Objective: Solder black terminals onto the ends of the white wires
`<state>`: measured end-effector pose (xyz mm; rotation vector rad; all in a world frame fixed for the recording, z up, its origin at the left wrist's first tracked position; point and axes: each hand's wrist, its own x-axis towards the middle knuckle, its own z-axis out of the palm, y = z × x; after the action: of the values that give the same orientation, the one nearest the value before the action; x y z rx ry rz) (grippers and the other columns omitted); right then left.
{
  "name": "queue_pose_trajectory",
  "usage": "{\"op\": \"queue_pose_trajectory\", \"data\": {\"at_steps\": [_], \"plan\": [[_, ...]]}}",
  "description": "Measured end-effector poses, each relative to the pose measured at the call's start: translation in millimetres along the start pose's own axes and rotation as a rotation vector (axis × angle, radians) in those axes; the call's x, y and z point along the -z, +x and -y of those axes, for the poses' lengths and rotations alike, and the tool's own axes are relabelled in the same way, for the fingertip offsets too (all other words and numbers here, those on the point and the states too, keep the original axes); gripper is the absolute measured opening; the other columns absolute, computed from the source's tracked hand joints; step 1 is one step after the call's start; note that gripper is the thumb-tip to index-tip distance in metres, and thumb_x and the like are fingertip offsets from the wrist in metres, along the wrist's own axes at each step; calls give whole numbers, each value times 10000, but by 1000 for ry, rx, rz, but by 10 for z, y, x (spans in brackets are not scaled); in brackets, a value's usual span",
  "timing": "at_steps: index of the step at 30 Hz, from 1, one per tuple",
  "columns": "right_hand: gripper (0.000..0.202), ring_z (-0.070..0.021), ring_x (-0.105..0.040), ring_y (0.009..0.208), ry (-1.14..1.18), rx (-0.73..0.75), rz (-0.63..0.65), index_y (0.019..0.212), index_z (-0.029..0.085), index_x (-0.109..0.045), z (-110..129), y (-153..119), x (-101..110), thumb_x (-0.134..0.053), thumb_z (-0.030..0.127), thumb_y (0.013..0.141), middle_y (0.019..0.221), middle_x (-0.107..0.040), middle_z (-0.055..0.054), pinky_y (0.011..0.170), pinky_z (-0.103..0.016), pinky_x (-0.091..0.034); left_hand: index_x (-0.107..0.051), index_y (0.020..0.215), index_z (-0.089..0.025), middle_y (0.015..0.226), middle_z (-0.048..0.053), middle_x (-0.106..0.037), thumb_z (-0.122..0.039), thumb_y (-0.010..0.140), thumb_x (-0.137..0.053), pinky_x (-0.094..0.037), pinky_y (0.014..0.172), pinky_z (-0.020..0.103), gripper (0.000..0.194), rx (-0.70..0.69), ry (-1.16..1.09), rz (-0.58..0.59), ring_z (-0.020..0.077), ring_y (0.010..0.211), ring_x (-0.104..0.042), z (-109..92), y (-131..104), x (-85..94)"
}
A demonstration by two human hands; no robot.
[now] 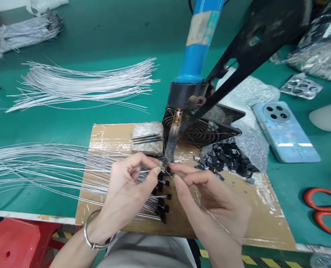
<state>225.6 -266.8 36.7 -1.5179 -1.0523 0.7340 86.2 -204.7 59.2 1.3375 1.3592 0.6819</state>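
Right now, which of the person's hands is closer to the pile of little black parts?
Right. The right hand lies just below-left of the pile of black parts; the left hand sits farther left, across the soldering iron tip.

wire: thin, silvery, pinched in the left hand's fingertips, its end at the iron's tip, near centre.
solder strand: fine, silvery, running from the right hand's fingertips down across the palm, near right.
soldering iron: blue handle, dark scorched tip pointing down at the fingertips, centre.

Bright even overhead light, soft shadows, wide-angle stretch at blurred edges.
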Motion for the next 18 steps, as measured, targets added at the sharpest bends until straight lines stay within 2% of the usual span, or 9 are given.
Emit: {"op": "queue_pose_trajectory", "data": {"at_steps": [7, 18], "plan": [[146, -211, -758, 946, 22, -21, 15, 732, 230, -634, 18, 3, 5, -716, 179, 842, 991, -792, -55, 846, -313, -586, -679, 754, -173, 856, 37, -752, -150, 832, -677, -485, 630, 251, 81, -17, 1, -2, 163, 757, -669, -22, -19, 5], [130, -222, -762, 934, -1, 16, 11, 753, 242, -643, 8, -6, 9, -715, 183, 843, 993, -790, -55, 828, -325, -605, -684, 734, -169, 843, 40, -752, -148, 826, -669, -522, 716, 271, 96, -5, -15, -5, 192, 830, -696, -79, -12, -31]]}}
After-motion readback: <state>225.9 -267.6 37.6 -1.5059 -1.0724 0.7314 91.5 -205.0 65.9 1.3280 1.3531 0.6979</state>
